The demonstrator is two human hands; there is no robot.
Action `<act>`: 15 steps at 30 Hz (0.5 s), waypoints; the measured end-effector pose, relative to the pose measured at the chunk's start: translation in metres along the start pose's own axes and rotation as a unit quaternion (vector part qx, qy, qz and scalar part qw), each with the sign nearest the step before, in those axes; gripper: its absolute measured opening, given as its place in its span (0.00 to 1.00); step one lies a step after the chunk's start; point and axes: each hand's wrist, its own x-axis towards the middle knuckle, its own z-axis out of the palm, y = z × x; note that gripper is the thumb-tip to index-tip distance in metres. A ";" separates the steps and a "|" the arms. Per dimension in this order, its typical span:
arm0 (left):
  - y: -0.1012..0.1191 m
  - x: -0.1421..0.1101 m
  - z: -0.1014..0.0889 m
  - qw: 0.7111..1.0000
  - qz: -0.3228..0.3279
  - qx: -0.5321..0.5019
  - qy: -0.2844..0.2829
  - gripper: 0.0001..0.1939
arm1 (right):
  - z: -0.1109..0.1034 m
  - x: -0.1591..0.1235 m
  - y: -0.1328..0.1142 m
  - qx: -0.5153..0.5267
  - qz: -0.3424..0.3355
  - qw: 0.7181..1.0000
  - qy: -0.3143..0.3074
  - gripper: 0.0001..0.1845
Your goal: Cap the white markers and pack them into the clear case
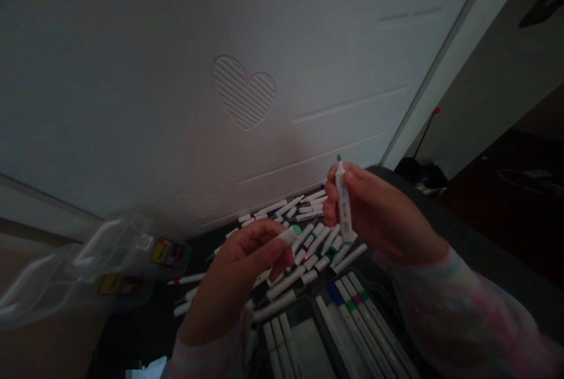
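Note:
Pinched in my right hand [374, 203] is a white marker [344, 208], held nearly upright with its green tip bare and pointing up. My left hand [247, 267] grips a white marker cap [289, 235] with a light green end, apart from the marker. Below both hands lies a loose heap of white markers [315, 244], several with green or red bands. Part of the heap is hidden behind my left hand. Closest to me, a dark tray [317, 314] holds several long white markers [365, 320] side by side, some with blue, green or purple bands.
Clear plastic cases [110, 255] with yellow labels stand open at the left on the dark surface [118, 332]. A white panel [154, 103] with an embossed heart [245, 92] rises behind the markers. Dark objects [423, 173] lie beyond it at the right.

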 end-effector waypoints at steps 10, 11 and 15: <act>-0.002 0.008 0.010 0.990 0.023 0.135 0.039 0.07 | 0.014 -0.004 0.012 0.056 0.076 0.991 -0.091 0.06; -0.003 0.008 0.009 0.987 0.021 0.157 0.036 0.08 | 0.014 -0.004 0.012 0.056 0.076 0.991 -0.094 0.06; -0.003 0.007 0.007 0.970 0.032 0.237 0.038 0.08 | 0.015 -0.004 0.013 0.062 0.081 0.990 -0.099 0.06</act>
